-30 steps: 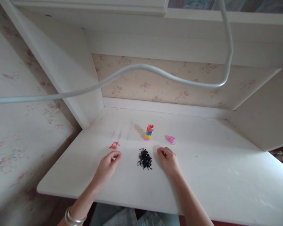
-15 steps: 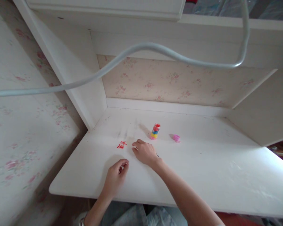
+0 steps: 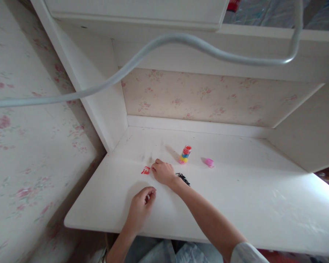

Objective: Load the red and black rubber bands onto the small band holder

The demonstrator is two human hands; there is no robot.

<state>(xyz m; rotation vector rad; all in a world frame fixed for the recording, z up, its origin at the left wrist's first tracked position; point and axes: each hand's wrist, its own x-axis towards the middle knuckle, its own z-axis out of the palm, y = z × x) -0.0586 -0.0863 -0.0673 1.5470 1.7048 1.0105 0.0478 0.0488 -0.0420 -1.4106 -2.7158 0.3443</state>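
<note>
Small red pieces lie on the white desk, just left of my right hand. The fingers of that hand are curled together at the edge of the red pieces; what they pinch is too small to make out. Nearer the front edge, my left hand rests with thumb and fingertips pressed together, a tiny pale speck showing at the tips. Behind my right hand stands a clear bottle with red, blue, yellow and pink contents. A dark bundle of small strands lies beside my right wrist.
A pink cap-like object lies right of the bottle on the desk. A pale cable crosses the view high up, in front of the shelf. Flowered wall panels stand behind and at the left.
My right hand has closed its fingers and moved slightly left over part of the red pieces. The dark bundle beside my wrist is now uncovered. The view has shifted a little.
</note>
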